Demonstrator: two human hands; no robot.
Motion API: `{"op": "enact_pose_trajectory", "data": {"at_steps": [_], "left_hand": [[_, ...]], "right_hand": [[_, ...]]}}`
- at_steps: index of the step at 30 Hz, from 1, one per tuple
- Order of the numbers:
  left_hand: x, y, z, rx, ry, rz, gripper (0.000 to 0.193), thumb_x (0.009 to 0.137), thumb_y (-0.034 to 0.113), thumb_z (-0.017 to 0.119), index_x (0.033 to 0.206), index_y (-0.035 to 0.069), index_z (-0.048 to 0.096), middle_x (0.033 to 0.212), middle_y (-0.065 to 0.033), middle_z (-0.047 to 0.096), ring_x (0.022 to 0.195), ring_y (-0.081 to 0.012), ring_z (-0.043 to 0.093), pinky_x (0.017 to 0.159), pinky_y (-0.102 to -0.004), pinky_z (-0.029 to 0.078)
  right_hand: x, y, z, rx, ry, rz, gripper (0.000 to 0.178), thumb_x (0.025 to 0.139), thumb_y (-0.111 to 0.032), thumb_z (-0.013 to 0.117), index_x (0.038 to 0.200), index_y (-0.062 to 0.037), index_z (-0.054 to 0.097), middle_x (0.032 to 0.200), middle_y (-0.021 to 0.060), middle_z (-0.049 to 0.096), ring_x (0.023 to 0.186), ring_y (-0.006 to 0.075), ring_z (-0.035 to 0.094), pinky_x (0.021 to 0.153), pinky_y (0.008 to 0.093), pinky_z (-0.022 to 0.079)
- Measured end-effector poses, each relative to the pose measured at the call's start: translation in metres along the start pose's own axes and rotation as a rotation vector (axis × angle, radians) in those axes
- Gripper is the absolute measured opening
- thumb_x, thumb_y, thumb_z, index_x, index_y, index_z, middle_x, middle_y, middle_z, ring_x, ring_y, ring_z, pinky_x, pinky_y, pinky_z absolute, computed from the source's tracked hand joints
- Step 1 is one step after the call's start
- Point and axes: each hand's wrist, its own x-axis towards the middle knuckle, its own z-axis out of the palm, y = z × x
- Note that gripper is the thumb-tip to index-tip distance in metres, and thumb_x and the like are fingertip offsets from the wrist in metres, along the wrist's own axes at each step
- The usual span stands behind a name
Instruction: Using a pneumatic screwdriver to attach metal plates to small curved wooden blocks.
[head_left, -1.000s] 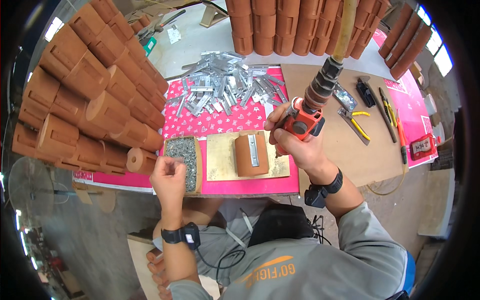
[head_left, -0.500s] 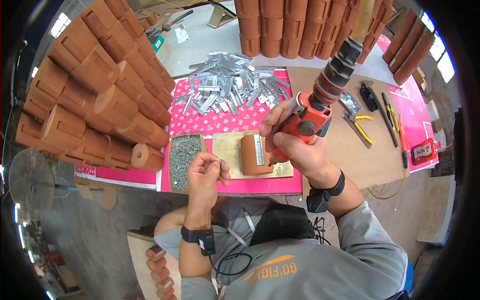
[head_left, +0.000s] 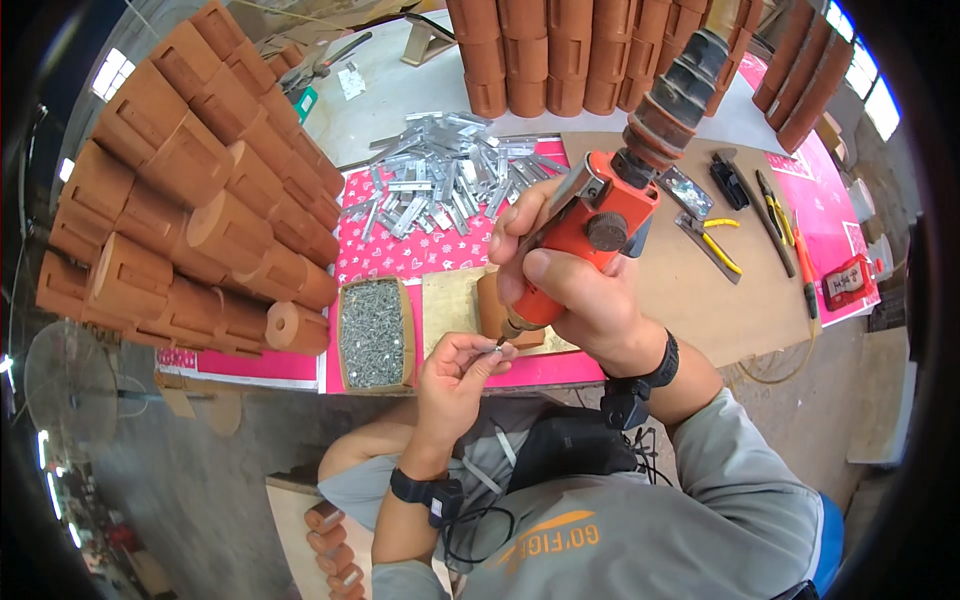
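Note:
My right hand (head_left: 590, 305) is wrapped round a red power screwdriver (head_left: 572, 245), its bit pointing down and left. Just at the bit's tip, the fingertips of my left hand (head_left: 452, 385) pinch a tiny metal screw (head_left: 498, 347). Behind the tool a reddish-brown clay-coloured cylinder (head_left: 491, 305) rests on a pale wooden board (head_left: 447, 297); my right hand and the tool hide much of it. Left of the board, a cardboard box (head_left: 409, 345) holds many small grey screws (head_left: 372, 330).
Silver metal strips (head_left: 450, 185) lie heaped beyond the box. Stacked brown cylinders (head_left: 160, 190) rise on the left, and more cylinders (head_left: 525, 60) stand at the back. Yellow-handled pliers (head_left: 718, 240), a hammer (head_left: 765, 215) and a red box (head_left: 850, 283) lie on the right.
My left hand has moved right from beside the screw box to the screwdriver's tip. The screwdriver has shifted left and nearer to me, covering the metal strip seen on the cylinder earlier.

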Motion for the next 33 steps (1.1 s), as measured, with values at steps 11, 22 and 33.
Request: {"op": "enact_pose_trajectory", "data": {"at_steps": [11, 22, 33], "left_hand": [[-0.005, -0.005, 0.009, 0.024, 0.032, 0.016, 0.020, 0.104, 0.005, 0.054, 0.121, -0.004, 0.057, 0.111, -0.0183, 0.072, 0.106, -0.0239, 0.071, 0.092, -0.0338, 0.058], [-0.004, -0.004, 0.020, -0.025, 0.036, 0.005, 0.015, 0.104, 0.006, 0.054, 0.116, -0.004, 0.056, 0.112, -0.0193, 0.072, 0.107, -0.0243, 0.071, 0.092, -0.0340, 0.058], [0.029, -0.005, 0.023, 0.714, 0.212, 0.352, 0.013, 0.084, 0.005, 0.078, 0.097, 0.005, 0.077, 0.116, -0.0092, 0.066, 0.110, -0.0252, 0.057, 0.091, -0.0355, 0.049]], "right_hand": [[-0.003, 0.004, -0.001, 0.005, 0.003, -0.002, 0.029, 0.080, -0.006, 0.061, 0.108, -0.0001, 0.054, 0.099, 0.0149, 0.063, 0.074, 0.0195, 0.064, 0.068, 0.0326, 0.056], [-0.004, 0.007, 0.002, 0.099, 0.058, -0.057, 0.022, 0.078, 0.004, 0.058, 0.100, 0.0049, 0.061, 0.090, 0.0129, 0.068, 0.070, 0.0130, 0.065, 0.062, 0.0271, 0.054], [-0.001, 0.018, -0.011, -0.018, 0.115, -0.142, 0.020, 0.076, 0.009, 0.057, 0.095, 0.0044, 0.062, 0.088, 0.0110, 0.067, 0.072, 0.0115, 0.064, 0.063, 0.0270, 0.054]]}}
